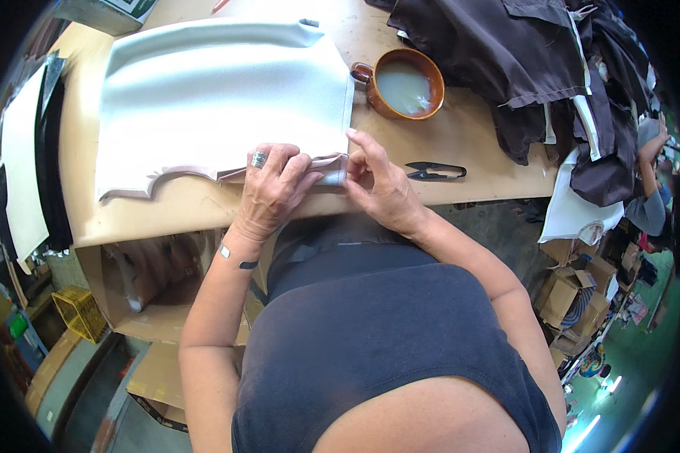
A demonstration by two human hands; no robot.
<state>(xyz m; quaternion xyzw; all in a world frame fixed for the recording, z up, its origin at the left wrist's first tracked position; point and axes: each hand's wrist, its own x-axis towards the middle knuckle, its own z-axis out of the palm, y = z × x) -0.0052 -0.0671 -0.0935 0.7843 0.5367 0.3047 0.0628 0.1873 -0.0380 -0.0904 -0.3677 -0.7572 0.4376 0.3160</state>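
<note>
Centre: left hand [273, 186] clamped on one white panel [223, 106]; right hand [387, 189], grip indiscernible. Upper centre: one mug [406, 84].

There are two hands [270, 189] [389, 195], one cup [437, 77], one snipper [423, 165].

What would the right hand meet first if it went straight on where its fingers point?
The white fabric, probably: the right hand points left and away from the person at its edge, and seems to touch it already, though depth is unclear.
</note>
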